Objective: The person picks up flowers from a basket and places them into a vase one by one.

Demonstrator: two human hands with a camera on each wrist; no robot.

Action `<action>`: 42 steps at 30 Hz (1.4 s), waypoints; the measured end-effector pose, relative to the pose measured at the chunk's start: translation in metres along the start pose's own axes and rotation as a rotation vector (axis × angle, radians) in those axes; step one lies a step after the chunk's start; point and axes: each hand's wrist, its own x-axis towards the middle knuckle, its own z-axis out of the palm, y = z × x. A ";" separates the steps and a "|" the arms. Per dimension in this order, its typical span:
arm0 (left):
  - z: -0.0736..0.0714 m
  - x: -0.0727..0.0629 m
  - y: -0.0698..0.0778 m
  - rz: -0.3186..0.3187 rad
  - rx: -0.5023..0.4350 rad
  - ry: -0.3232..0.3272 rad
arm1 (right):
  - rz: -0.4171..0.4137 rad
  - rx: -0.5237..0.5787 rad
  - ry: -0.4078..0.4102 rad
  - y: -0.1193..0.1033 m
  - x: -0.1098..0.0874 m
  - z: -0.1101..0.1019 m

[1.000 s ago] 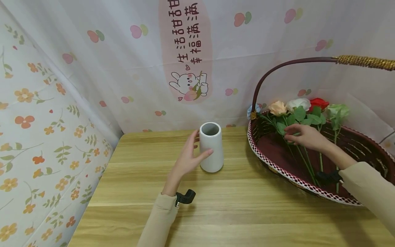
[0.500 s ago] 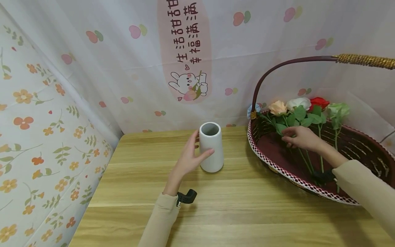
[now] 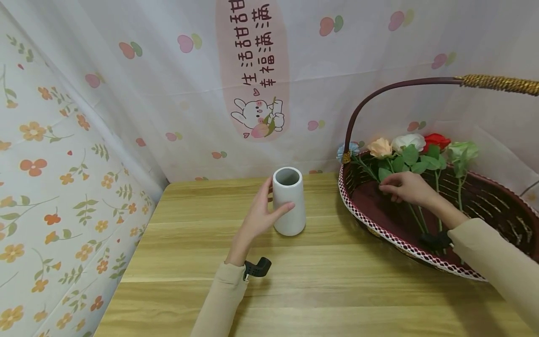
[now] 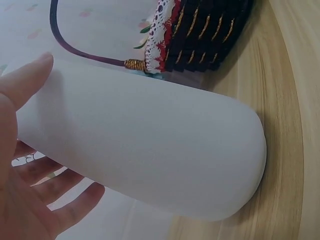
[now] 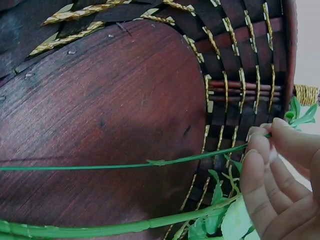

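A white vase (image 3: pixel 290 213) stands upright on the wooden table. My left hand (image 3: pixel 258 217) holds it from the left, thumb across the front and fingers round the far side; the left wrist view shows the thumb on the vase wall (image 4: pixel 150 135). Over the basket (image 3: pixel 381 231), my right hand (image 3: pixel 410 188) pinches a thin green stem (image 5: pixel 200 156) between thumb and fingertips. That stem appears to lead up to the blue flower (image 3: pixel 344 153) at the basket's left rim. Its bloom is partly hidden by the handle.
Peach (image 3: pixel 380 147), white (image 3: pixel 408 142), red (image 3: pixel 437 141) and pale green roses (image 3: pixel 462 152) lie in the basket, blooms toward the back. A tall arched handle (image 3: pixel 393 85) rises over it. Patterned cloth (image 3: pixel 181 117) hangs behind the table (image 3: pixel 202 243).
My right hand has shifted slightly left and its fingers have closed to pinch the thin stem. My left hand stays at the vase, which has not moved.
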 end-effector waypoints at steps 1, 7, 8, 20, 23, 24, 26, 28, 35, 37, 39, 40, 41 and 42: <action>0.000 0.000 0.000 -0.004 0.001 0.003 | -0.007 -0.003 0.008 0.000 0.000 0.000; 0.002 0.002 0.001 -0.007 0.006 0.013 | -0.036 -0.021 0.063 0.000 0.000 0.000; 0.002 0.002 0.001 -0.006 0.007 0.014 | -0.036 -0.023 0.075 0.000 -0.001 0.000; 0.003 0.002 -0.002 -0.011 -0.006 0.019 | 0.002 0.061 0.152 -0.004 -0.006 -0.007; 0.003 0.003 -0.002 -0.014 -0.013 0.019 | 0.006 0.071 0.166 -0.005 -0.007 -0.010; 0.003 0.003 -0.002 -0.014 -0.014 0.020 | 0.006 0.074 0.173 -0.005 -0.008 -0.011; 0.003 0.002 -0.002 -0.010 -0.014 0.022 | 0.013 0.081 0.192 -0.006 -0.009 -0.013; 0.004 0.002 -0.002 -0.009 -0.009 0.025 | 0.024 0.094 0.215 -0.007 -0.011 -0.016; 0.003 0.002 -0.003 -0.014 -0.001 0.028 | 0.024 0.165 0.323 -0.008 -0.016 -0.027; 0.003 0.002 -0.003 -0.015 -0.003 0.028 | 0.027 0.182 0.350 -0.007 -0.018 -0.030; 0.002 0.002 -0.002 -0.020 -0.002 0.026 | 0.032 0.204 0.373 -0.006 -0.019 -0.033; 0.002 0.002 -0.002 -0.020 -0.002 0.026 | 0.034 0.215 0.386 -0.006 -0.019 -0.035; 0.002 0.002 -0.002 -0.018 -0.002 0.025 | 0.035 0.224 0.401 -0.006 -0.020 -0.037; 0.002 0.002 -0.002 -0.018 -0.003 0.025 | 0.030 0.235 0.418 -0.005 -0.020 -0.039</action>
